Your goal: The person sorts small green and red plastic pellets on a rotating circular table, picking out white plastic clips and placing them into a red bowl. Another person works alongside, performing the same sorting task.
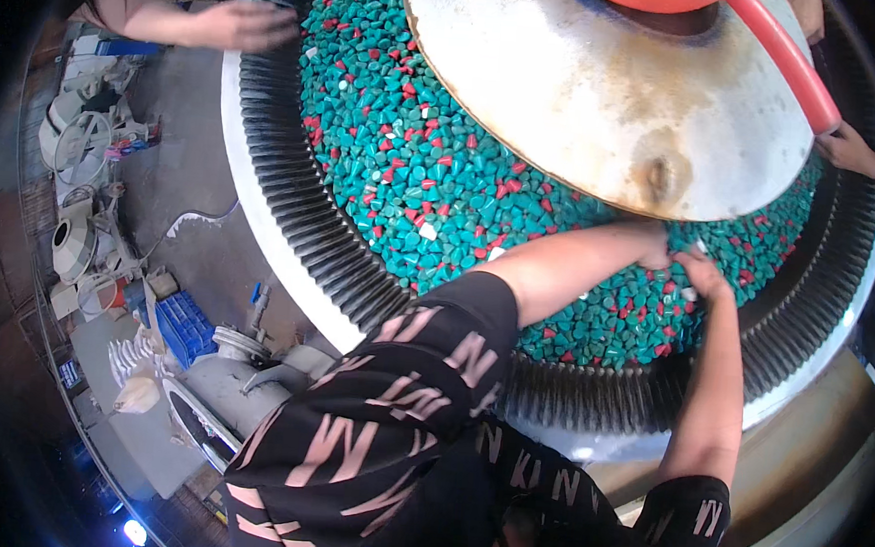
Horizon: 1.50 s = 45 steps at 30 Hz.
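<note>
A big round tub (273, 178) with a ribbed black rim holds a thick bed of small teal and red cone-shaped stones (414, 162). A worn, domed metal cover (609, 93) sits over its middle. My left hand (654, 249) and my right hand (703, 277) meet on the stones just under the cover's near edge, fingertips close together. Their fingers press into the stones, and a small pale piece (698, 247) shows between them. Whether either hand holds anything is not visible.
Another person's hand (237, 23) rests on the tub's far left rim, and a third hand (851, 148) holds the red hose (786, 59) at the right. Left of the tub, on a grey floor, lie a blue crate (186, 323), fans and machine parts (80, 141).
</note>
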Each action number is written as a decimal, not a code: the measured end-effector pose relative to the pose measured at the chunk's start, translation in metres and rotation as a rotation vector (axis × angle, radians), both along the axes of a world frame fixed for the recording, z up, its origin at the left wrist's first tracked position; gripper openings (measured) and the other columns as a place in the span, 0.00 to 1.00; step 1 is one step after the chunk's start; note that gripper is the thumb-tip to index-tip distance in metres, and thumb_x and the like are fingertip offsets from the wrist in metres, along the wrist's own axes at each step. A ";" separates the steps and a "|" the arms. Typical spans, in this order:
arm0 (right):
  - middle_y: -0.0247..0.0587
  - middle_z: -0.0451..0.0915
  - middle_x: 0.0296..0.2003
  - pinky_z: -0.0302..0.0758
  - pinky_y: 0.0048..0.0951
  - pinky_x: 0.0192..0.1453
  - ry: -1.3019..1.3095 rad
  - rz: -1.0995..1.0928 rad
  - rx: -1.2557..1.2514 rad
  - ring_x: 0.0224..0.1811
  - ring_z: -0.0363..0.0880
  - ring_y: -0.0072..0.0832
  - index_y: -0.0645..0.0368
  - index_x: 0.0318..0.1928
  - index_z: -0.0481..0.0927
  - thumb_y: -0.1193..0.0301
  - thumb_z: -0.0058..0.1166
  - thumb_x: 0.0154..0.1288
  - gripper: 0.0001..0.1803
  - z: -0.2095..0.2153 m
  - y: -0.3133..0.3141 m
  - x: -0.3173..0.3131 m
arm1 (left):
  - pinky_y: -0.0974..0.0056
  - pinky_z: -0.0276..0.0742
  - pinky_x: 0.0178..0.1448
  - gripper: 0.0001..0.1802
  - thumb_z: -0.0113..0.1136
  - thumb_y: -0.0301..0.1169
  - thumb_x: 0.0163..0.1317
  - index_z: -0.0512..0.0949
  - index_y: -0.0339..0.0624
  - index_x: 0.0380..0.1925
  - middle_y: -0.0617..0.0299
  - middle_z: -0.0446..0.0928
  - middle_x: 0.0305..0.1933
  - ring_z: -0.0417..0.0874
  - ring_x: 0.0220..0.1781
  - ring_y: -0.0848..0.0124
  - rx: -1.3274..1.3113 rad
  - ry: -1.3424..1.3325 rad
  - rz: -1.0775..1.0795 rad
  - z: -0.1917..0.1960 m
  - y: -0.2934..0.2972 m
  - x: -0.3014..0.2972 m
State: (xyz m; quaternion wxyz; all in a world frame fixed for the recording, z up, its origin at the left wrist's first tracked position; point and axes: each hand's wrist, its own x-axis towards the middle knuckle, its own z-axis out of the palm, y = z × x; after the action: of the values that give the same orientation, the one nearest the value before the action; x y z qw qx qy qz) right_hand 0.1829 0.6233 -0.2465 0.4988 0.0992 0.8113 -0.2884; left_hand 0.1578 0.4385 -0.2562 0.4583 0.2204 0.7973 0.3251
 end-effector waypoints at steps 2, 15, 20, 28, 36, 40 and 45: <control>0.47 0.62 0.66 0.52 0.30 0.72 -0.094 -0.075 -0.129 0.69 0.58 0.37 0.54 0.59 0.72 0.51 0.47 0.62 0.30 0.021 -0.056 0.003 | 0.47 0.69 0.59 0.31 0.55 0.54 0.52 0.80 0.40 0.47 0.48 0.78 0.50 0.76 0.56 0.50 -0.254 0.106 -0.296 0.036 -0.045 -0.002; 0.50 0.65 0.62 0.67 0.40 0.62 0.191 -0.582 -0.847 0.58 0.70 0.41 0.48 0.70 0.51 0.56 0.51 0.61 0.39 0.132 -0.360 0.021 | 0.52 0.70 0.61 0.13 0.60 0.31 0.48 0.82 0.39 0.35 0.51 0.80 0.43 0.77 0.55 0.59 -0.569 0.760 -0.709 0.224 -0.315 -0.063; 0.43 0.80 0.49 0.69 0.32 0.59 0.279 -0.122 -0.358 0.52 0.77 0.37 0.57 0.50 0.79 0.57 0.44 0.63 0.22 0.053 -0.185 0.017 | 0.51 0.77 0.46 0.12 0.59 0.28 0.48 0.79 0.37 0.35 0.49 0.80 0.34 0.82 0.40 0.56 -0.347 0.352 -0.394 0.212 -0.239 -0.007; 0.45 0.61 0.67 0.56 0.34 0.70 -0.193 -0.261 -0.430 0.69 0.58 0.36 0.55 0.67 0.61 0.56 0.44 0.66 0.32 0.059 -0.171 0.035 | 0.49 0.71 0.58 0.23 0.68 0.40 0.46 0.81 0.43 0.43 0.62 0.65 0.63 0.66 0.62 0.58 -0.415 0.087 -0.519 0.168 -0.207 0.110; 0.41 0.60 0.67 0.55 0.39 0.70 -0.291 -0.459 -0.476 0.69 0.57 0.37 0.53 0.68 0.59 0.43 0.45 0.62 0.40 0.038 -0.147 0.058 | 0.33 0.62 0.60 0.18 0.60 0.42 0.50 0.82 0.40 0.34 0.57 0.63 0.65 0.60 0.68 0.54 -0.433 0.218 -0.375 0.171 -0.202 0.130; 0.44 0.56 0.69 0.49 0.40 0.72 -0.195 -0.357 -0.478 0.71 0.53 0.38 0.55 0.69 0.57 0.42 0.43 0.62 0.42 0.059 -0.149 0.064 | 0.38 0.63 0.60 0.11 0.61 0.35 0.49 0.80 0.43 0.32 0.56 0.65 0.63 0.62 0.67 0.54 -0.168 0.714 -0.244 0.227 -0.204 0.108; 0.43 0.63 0.64 0.76 0.36 0.48 -0.416 -0.059 -0.590 0.58 0.71 0.36 0.48 0.72 0.47 0.47 0.46 0.65 0.41 0.119 -0.166 0.054 | 0.53 0.68 0.50 0.13 0.60 0.31 0.50 0.77 0.41 0.37 0.54 0.74 0.48 0.74 0.48 0.55 -0.063 1.356 0.164 0.299 -0.178 -0.024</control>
State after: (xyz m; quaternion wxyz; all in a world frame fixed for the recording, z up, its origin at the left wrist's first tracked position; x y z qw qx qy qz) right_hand 0.2370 0.4569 -0.1276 0.6519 0.0309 0.5711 -0.4980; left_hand 0.1334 0.2608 0.0426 -0.1623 0.3008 0.9314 0.1254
